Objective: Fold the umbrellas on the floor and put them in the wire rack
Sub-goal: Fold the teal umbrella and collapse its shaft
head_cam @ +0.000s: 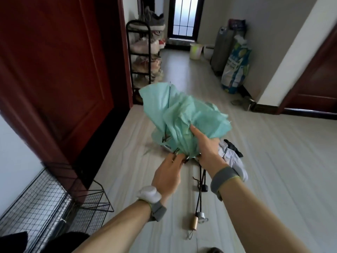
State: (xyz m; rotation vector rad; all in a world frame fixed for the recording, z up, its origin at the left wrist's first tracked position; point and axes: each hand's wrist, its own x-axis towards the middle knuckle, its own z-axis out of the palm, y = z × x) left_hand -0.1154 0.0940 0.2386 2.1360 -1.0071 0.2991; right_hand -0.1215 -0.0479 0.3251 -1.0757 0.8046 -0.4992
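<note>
A mint-green umbrella [184, 115] is held up in front of me, its canopy collapsed and crumpled. My left hand [168, 175] grips the gathered rib ends at the canopy's lower end. My right hand [206, 148] holds the fabric from the right, thumb pressed into the cloth. On the floor below lie a grey-white umbrella [235, 161] and a dark shaft with a wooden handle [194, 223]. The black wire rack [47, 201] stands at the lower left against the wall.
A dark red door [54, 70] fills the left side. A black shoe rack [145, 52] with shoes stands beyond it. Buckets, a grey case and a printed sack [235, 70] line the far right wall. Pale floorboards stretch ahead.
</note>
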